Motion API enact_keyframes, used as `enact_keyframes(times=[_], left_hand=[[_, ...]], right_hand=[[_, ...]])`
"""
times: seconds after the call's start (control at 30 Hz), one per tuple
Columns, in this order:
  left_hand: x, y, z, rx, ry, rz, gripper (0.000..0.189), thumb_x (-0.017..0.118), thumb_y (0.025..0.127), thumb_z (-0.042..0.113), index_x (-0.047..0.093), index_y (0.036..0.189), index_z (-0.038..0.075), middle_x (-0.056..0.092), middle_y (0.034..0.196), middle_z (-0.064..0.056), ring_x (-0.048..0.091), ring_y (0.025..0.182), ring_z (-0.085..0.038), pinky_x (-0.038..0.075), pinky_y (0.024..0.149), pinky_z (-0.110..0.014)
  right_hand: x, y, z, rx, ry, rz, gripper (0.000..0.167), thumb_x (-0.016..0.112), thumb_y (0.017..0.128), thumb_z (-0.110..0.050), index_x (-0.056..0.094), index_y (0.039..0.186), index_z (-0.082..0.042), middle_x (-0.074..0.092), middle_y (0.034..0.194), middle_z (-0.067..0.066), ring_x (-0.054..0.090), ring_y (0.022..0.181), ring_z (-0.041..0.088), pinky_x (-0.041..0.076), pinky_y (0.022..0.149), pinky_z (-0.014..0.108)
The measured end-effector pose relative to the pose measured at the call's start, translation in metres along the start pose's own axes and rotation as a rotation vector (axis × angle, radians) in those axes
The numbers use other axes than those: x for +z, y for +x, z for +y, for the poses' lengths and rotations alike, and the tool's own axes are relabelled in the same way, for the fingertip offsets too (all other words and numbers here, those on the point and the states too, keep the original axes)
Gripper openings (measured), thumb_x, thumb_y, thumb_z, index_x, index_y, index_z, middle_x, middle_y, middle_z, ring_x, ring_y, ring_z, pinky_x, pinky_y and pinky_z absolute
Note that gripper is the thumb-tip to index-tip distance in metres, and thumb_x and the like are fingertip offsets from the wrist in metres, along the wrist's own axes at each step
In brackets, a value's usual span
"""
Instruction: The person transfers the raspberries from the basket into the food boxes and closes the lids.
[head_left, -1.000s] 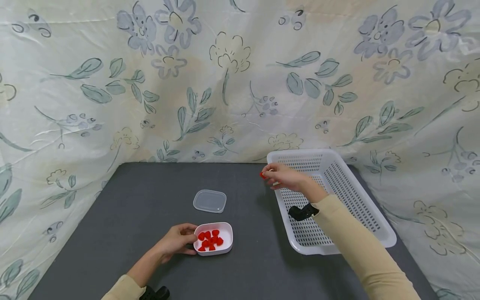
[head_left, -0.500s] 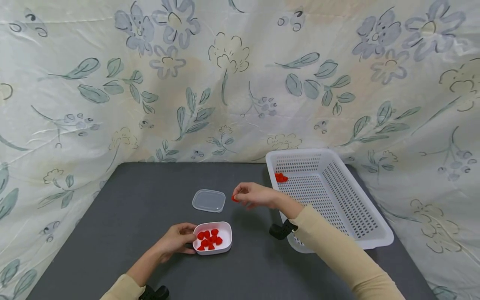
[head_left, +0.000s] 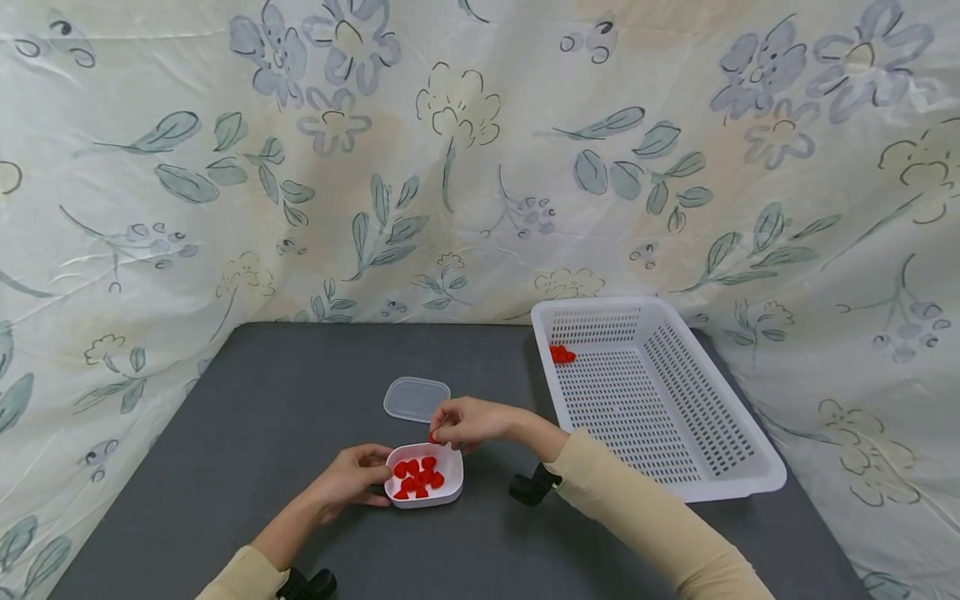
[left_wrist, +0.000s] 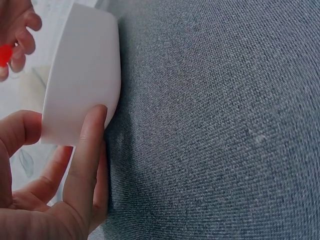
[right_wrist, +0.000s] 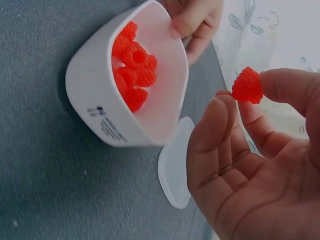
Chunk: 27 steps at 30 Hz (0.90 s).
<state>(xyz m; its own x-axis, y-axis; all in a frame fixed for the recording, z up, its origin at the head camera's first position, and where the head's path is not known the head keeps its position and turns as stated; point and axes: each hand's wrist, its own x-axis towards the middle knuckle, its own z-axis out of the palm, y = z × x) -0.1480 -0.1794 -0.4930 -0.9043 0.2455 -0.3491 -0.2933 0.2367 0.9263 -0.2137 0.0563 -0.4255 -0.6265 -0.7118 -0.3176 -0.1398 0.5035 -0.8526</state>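
Between thumb and fingertips, my right hand [head_left: 474, 421] pinches a red raspberry [right_wrist: 247, 86], held over the far right rim of a small white box [head_left: 426, 502]. Several more raspberries [right_wrist: 134, 62] lie in that box. At the box's left end my left hand [head_left: 352, 477] holds it, thumb at the rim and fingers along the outer wall, as the left wrist view shows from the side [left_wrist: 82, 75]. Just behind the box a clear plastic lid [head_left: 411, 398] lies flat, its right corner behind my right hand.
A large white slotted basket [head_left: 731, 471] stands on the right of the dark grey table [head_left: 315, 375]. A few red raspberries [head_left: 562, 355] sit in its far left corner. Floral fabric [head_left: 480, 167] hangs behind the table.
My right hand has moved left and toward me from the basket's far left edge to the box, with the raspberry in its fingers. The left hand and box have stayed in place.
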Motion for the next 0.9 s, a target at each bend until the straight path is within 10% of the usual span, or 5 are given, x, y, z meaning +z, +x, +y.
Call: enact_keyframes(times=[0.33, 0.9], left_hand=[[0.001, -0.002, 0.0, 0.016, -0.014, -0.022, 0.045, 0.057, 0.087, 0.007, 0.042, 0.125, -0.012, 0.057, 0.105, -0.019, 0.062, 0.084, -0.021, 0.057, 0.068, -0.04], [0.001, -0.002, -0.002, 0.037, -0.031, -0.028, 0.043, 0.056, 0.087, 0.006, 0.042, 0.123, -0.013, 0.058, 0.106, -0.019, 0.062, 0.085, -0.021, 0.057, 0.068, -0.041]], right_hand=[[0.024, 0.008, 0.0, -0.018, -0.052, -0.065, 0.008, 0.056, 0.088, -0.011, 0.056, 0.096, -0.009, 0.061, 0.093, 0.022, 0.052, 0.066, 0.017, 0.052, 0.054, 0.025], [0.039, 0.009, -0.001, -0.007, -0.204, -0.033, 0.007, 0.059, 0.087, -0.014, 0.059, 0.094, -0.014, 0.057, 0.078, -0.004, 0.054, 0.063, 0.014, 0.054, 0.054, 0.027]])
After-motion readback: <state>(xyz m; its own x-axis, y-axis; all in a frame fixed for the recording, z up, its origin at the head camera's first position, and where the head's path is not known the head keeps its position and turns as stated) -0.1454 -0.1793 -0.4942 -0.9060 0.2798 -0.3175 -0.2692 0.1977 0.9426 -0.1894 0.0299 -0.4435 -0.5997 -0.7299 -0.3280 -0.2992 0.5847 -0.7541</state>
